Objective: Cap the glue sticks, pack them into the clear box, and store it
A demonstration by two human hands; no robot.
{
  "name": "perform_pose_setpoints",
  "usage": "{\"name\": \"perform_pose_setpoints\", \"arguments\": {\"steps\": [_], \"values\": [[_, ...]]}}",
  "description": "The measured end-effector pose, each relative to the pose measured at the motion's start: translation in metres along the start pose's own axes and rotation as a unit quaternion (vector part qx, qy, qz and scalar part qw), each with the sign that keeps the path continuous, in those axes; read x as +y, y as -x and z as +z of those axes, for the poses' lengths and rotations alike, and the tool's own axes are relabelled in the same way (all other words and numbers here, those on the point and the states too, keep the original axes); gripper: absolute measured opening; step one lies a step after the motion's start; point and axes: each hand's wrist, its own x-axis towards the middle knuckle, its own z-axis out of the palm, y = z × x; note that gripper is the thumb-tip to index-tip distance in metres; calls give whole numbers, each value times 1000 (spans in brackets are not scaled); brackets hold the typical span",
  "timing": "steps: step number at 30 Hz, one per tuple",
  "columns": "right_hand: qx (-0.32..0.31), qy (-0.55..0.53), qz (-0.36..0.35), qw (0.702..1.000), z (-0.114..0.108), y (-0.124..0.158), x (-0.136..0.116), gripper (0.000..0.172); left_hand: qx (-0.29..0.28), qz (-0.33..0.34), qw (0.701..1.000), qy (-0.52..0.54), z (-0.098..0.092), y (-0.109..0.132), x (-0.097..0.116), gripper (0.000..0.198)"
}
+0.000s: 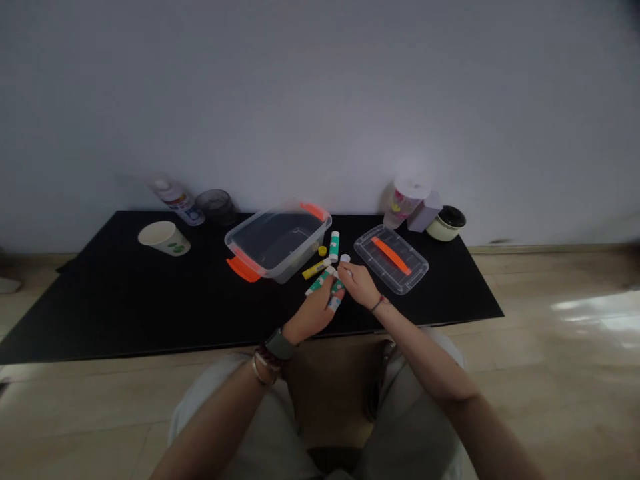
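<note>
A black mat [100, 313] lies on the pale wood floor [560, 373] against a grey wall [320, 100]. At lower centre, the left hand [313, 315] curls around a green-and-white glue stick [318, 283], while the right hand [358, 284] pinches the stick's white end, hands nearly touching.

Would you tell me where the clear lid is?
In the head view, the clear lid lies right of the green glue stick, beyond the right hand.

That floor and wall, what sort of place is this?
It looks like an indoor room, perhaps in a home. A wood-coloured floor meets a plain pale wall, and a black sheet holds a clear plastic box and glue sticks.
</note>
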Motion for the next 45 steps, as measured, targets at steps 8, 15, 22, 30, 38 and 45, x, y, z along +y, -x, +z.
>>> {"name": "perform_pose_setpoints", "arguments": {"steps": [8, 15, 22, 30, 38, 45], "values": [[45, 11, 30, 998, -8, 5, -5, 33, -70, -9, 997, 23, -13, -9, 4, 37], [-4, -24, -119, 993, -36, 13, -9, 32, -206, -63, 911, 351, -20, 3, 20, 46], [-64, 168, 54, 982, -27, 10, -14, 29, -135, 21, 988, 72, -12, -7, 1, 37], [-61, 117, 49, 990, -20, 7, -3, 32, -90, -11, 996, -4, -8, -7, -2, 46], [-34, 49, -70, 996, -28, 13, -11, 23, -171, -28, 957, 234, -15, 0, 0, 54], [-31, 174, 85, 980, -16, 5, -12, 22, -28, 33, 983, -180, -1, -3, -1, 47]]}}
